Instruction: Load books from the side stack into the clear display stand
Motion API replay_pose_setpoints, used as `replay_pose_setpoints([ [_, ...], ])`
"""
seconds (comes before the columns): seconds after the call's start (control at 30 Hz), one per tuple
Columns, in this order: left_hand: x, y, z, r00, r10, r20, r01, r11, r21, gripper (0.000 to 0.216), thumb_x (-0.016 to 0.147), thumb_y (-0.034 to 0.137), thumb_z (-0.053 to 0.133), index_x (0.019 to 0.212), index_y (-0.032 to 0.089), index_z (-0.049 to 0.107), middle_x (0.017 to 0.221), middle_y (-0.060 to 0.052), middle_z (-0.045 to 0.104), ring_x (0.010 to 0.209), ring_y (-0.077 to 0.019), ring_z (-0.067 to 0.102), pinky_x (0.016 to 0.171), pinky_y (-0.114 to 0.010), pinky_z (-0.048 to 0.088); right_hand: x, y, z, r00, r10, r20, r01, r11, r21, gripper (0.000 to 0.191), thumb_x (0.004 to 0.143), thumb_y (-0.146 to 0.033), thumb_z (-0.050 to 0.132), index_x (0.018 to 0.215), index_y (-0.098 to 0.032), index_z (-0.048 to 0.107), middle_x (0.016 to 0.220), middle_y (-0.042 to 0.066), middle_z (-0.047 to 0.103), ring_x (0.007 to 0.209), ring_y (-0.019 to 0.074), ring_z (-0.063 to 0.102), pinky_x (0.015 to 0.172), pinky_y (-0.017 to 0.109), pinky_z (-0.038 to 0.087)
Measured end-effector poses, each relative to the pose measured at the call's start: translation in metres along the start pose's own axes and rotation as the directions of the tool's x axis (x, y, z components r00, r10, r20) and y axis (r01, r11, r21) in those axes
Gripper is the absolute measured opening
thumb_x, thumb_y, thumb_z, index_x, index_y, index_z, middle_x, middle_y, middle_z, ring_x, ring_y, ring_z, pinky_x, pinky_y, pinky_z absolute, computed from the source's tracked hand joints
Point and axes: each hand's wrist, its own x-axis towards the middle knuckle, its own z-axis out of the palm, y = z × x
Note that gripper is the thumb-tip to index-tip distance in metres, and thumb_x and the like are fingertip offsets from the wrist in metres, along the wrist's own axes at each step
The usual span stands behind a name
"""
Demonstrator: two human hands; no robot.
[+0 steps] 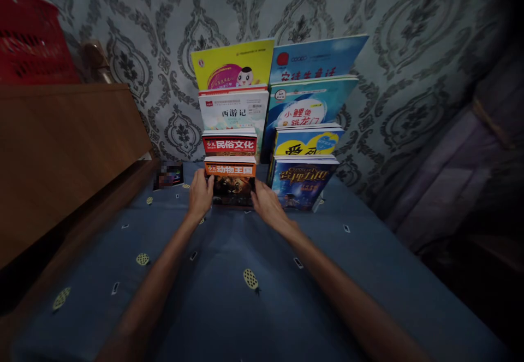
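Observation:
Two rows of books lean against the patterned wall at the far end of a blue bedsheet (229, 296). My left hand (200, 193) grips the left edge of the front book of the left row, an orange-titled book with a lion cover (231, 181). My right hand (267, 202) holds that book's lower right edge. Behind it stand a red-titled book (229, 143), a white book (233, 112) and a yellow book (233, 64). The right row starts with a dark blue book (303, 179), with blue and yellow books behind it.
A wooden headboard (61, 149) runs along the left, with a red basket (28, 34) on top. A small dark object (167, 175) lies near the headboard's far end. Purple fabric (450, 176) hangs at the right of the bed.

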Motion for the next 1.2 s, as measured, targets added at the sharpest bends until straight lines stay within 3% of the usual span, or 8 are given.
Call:
replay_pose_setpoints([
  [0.37,0.0,-0.002,0.002,1.0,-0.015,-0.001,0.015,0.999,0.04,0.006,0.099,0.025,0.046,0.097,0.02,0.051,0.095,-0.007,0.061,0.089,-0.0228,0.061,0.082,-0.035,0.049,0.001,0.001,-0.001,1.0,-0.019,0.0,0.019,1.0,0.004,0.042,0.093,-0.01,0.041,0.134,-0.01,0.047,0.114,0.019,0.068,0.104,0.0271,0.065,0.09,0.037,0.05],
  [0.6,0.003,-0.006,-0.002,0.998,-0.016,0.055,0.016,1.0,0.015,0.009,0.098,0.025,0.047,0.1,0.02,0.053,0.095,-0.008,0.063,0.089,-0.0232,0.062,0.084,-0.037,0.051,0.002,0.002,-0.001,1.0,-0.019,-0.007,0.019,1.0,-0.008,0.042,0.092,-0.009,0.041,0.133,-0.01,0.049,0.114,0.02,0.069,0.103,0.0284,0.066,0.089,0.038,0.051],
  [0.7,0.003,-0.002,-0.006,0.998,-0.001,0.061,0.001,1.0,0.0,0.02,0.098,0.026,0.047,0.116,0.017,0.053,0.102,-0.011,0.064,0.096,-0.0244,0.064,0.087,-0.039,0.052,0.001,0.0,-0.002,1.0,-0.007,-0.002,0.007,1.0,-0.002,0.041,0.092,-0.009,0.041,0.132,-0.009,0.05,0.114,0.02,0.069,0.104,0.0282,0.066,0.088,0.037,0.05],
  [0.83,0.003,0.017,-0.016,0.991,0.133,-0.025,-0.126,0.975,0.186,0.052,0.097,0.027,0.053,0.145,0.012,0.039,0.138,-0.023,0.053,0.131,-0.0324,0.051,0.107,-0.048,0.043,0.001,-0.001,-0.001,1.0,0.009,-0.01,-0.008,1.0,0.006,0.04,0.093,-0.01,0.042,0.131,-0.011,0.05,0.115,0.018,0.069,0.104,0.0269,0.066,0.089,0.036,0.05],
  [0.9,0.005,0.026,-0.021,0.967,0.254,0.025,-0.251,0.927,0.279,0.055,0.097,0.024,0.051,0.149,0.013,0.038,0.151,-0.023,0.043,0.144,-0.0334,0.038,0.115,-0.05,0.033,0.001,-0.001,0.0,1.0,0.009,-0.015,-0.008,1.0,0.014,0.041,0.092,-0.009,0.041,0.132,-0.011,0.05,0.116,0.018,0.069,0.105,0.027,0.066,0.089,0.037,0.05],
  [0.97,0.008,0.032,-0.024,0.941,0.319,0.11,-0.338,0.885,0.321,0.053,0.098,0.02,0.044,0.151,0.016,0.038,0.155,-0.021,0.041,0.148,-0.0321,0.033,0.117,-0.051,0.029,0.001,-0.001,0.0,1.0,0.005,-0.013,-0.004,1.0,0.021,0.042,0.092,-0.008,0.041,0.132,-0.01,0.049,0.116,0.019,0.068,0.105,0.0277,0.066,0.089,0.037,0.05],
  [1.07,0.012,0.034,-0.023,0.928,0.321,0.19,-0.371,0.853,0.368,0.055,0.098,0.016,0.04,0.153,0.015,0.037,0.155,-0.019,0.044,0.147,-0.0322,0.036,0.117,-0.053,0.029,0.001,0.001,-0.001,1.0,-0.012,-0.012,0.012,0.999,0.036,0.042,0.092,-0.009,0.039,0.132,-0.01,0.05,0.114,0.019,0.069,0.104,0.0284,0.065,0.09,0.038,0.05],
  [1.2,0.014,0.029,-0.018,0.927,0.319,0.196,-0.372,0.845,0.384,0.056,0.098,0.014,0.04,0.153,0.016,0.037,0.154,-0.018,0.046,0.145,-0.0311,0.039,0.114,-0.05,0.033,0.0,0.005,-0.002,0.999,-0.03,-0.022,0.032,0.998,0.063,0.04,0.093,-0.012,0.04,0.131,-0.015,0.051,0.113,0.015,0.069,0.104,0.0275,0.065,0.091,0.039,0.05],
])
